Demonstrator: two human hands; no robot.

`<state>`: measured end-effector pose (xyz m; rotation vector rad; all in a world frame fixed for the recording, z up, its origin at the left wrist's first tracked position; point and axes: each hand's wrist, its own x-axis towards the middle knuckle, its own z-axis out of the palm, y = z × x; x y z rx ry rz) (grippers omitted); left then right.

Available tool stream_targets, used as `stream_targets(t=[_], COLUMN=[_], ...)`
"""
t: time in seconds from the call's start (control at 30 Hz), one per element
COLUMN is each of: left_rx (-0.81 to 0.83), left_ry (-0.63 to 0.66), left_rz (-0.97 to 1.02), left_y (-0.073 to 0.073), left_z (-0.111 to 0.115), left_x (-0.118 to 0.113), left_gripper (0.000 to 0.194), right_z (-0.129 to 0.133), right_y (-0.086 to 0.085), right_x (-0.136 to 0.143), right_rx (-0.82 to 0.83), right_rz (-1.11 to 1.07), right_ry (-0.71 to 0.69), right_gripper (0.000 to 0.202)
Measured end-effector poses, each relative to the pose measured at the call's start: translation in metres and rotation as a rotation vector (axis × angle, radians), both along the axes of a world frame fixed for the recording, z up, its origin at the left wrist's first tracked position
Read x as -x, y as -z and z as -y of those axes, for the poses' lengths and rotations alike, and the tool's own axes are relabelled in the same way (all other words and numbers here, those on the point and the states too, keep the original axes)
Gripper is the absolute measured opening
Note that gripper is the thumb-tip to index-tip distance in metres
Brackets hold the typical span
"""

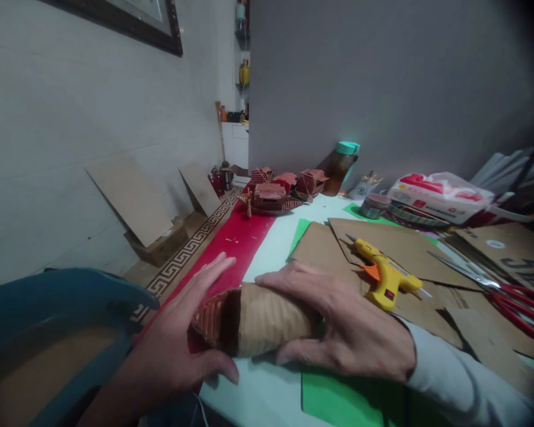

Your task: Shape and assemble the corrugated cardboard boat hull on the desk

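Observation:
A small cardboard model boat point(267, 320) lies between my hands, low over the table's front part. Its left end is reddish-brown and ribbed, and a curved tan cardboard cover spans the rest, with a dark gap showing where they meet. My right hand point(333, 323) grips the tan cover from the right, fingers over the far side and thumb along the near side. Around the reddish end, my left hand point(191, 332) is cupped with thumb and fingers spread wide; its palm is close to the tip, and whether it touches is unclear.
Several finished cardboard boats point(271, 196) stand at the back on a red strip point(244, 243). To the right lie a yellow glue gun point(387, 276), cardboard sheets point(311, 246), red-handled scissors point(511, 302) and green paper point(338, 397). A bottle point(340, 169) stands behind; a blue chair point(62, 296) is at left.

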<state>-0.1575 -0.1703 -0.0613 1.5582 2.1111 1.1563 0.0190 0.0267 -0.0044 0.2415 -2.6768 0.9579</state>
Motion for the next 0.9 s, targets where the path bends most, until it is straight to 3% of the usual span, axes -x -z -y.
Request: stream_targets(t=[0.23, 0.33, 0.63, 0.9], left_rx=[0.053, 0.057, 0.107, 0.034], left_ry=[-0.021, -0.016, 0.014, -0.028], left_rz=[0.049, 0.041, 0.054, -0.09], left_y=[0.006, 0.008, -0.002, 0.003], left_z=[0.003, 0.004, 0.0, 0.001], left_x=[0.001, -0.001, -0.008, -0.01], left_gripper=[0.112, 0.104, 0.108, 0.083], right_z=[0.0, 0.0, 0.0, 0.008], right_y=[0.002, 0.002, 0.003, -0.002], right_x=[-0.001, 0.0, 0.002, 0.005], right_rx=[0.026, 0.047, -0.053, -0.121], right_rz=[0.05, 0.054, 0.144, 0.219], right_ry=[0.053, 0.061, 0.062, 0.078], right_gripper=[0.066, 0.068, 0.068, 0.058])
